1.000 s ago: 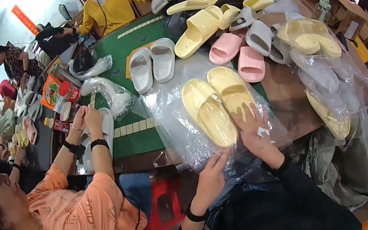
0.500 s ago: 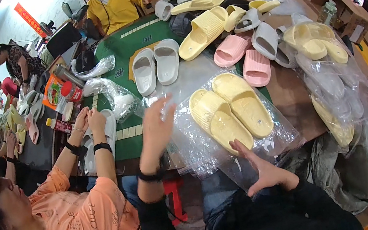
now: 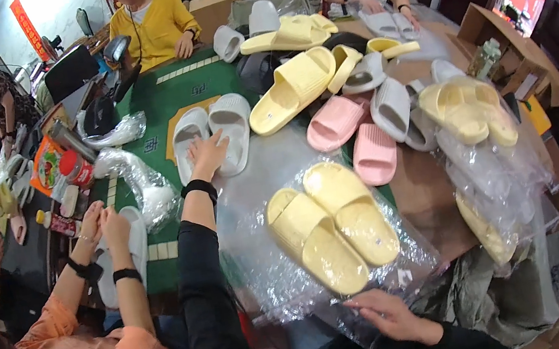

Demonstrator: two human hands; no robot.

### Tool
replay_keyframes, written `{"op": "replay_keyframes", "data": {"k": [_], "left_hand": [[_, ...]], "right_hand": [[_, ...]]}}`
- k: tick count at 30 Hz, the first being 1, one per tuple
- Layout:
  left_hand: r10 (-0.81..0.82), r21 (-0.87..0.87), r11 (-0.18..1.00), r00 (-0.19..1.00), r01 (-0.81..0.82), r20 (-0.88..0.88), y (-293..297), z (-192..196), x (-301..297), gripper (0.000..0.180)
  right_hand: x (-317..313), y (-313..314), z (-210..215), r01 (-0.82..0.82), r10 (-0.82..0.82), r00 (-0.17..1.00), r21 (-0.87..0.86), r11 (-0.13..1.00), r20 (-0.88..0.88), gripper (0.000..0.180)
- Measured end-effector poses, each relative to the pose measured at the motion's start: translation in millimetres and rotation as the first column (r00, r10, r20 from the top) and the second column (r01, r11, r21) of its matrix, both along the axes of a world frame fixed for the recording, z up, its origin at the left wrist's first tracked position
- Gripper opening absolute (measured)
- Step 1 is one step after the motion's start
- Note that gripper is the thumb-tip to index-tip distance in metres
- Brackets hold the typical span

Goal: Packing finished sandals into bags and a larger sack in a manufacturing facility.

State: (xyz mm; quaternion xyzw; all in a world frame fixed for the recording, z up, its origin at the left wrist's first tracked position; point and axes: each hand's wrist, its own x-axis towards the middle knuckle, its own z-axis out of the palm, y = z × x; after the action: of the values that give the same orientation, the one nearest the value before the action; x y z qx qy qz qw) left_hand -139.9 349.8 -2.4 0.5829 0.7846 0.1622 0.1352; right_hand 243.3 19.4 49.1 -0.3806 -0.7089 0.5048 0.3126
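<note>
A clear plastic bag lies near the table's front edge, holding a pair of yellow slippers; its near edge lies at the right hand. To the right, more clear bags are heaped with yellow slippers inside. Crumpled clear wrapping sits left of the left hand, and another piece lies farther back. At the far right stands an open brown cardboard box. A red vertical banner hangs on the far left wall

left hand reached out onto white slippers; left the bagged yellow pair
</note>
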Motion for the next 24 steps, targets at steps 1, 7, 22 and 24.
{"op": "replay_keyframes", "data": {"k": [1,7,22,24], "left_hand": [[0.004,0.015,1.0,1.0,-0.004,0.01,5.8,-2.2,-5.2,0.054],[0.097,0.066,0.994,0.988,-0.089,-0.121,8.6,-21.3,-8.8,0.05],[0.052,0.43,0.903,0.987,0.018,-0.15,-134.3,126.8,47.0,0.035],[0.034,0.29,0.957,0.997,-0.01,-0.075,-156.2,108.4,46.9,0.039]], "right_hand": [[-2.2,1.8,0.1,-0.015,0.015,1.0,0.019,1.0,-0.006,0.028],[-7.0,6.1,14.1,-0.028,0.027,1.0,0.024,0.999,0.008,0.028],[9.6,41.2,65.2,0.502,-0.353,0.832,0.309,0.808,-0.429,0.033],[12.6,43.9,70.9,0.486,-0.304,0.851,0.424,0.764,-0.428,0.034]]}}
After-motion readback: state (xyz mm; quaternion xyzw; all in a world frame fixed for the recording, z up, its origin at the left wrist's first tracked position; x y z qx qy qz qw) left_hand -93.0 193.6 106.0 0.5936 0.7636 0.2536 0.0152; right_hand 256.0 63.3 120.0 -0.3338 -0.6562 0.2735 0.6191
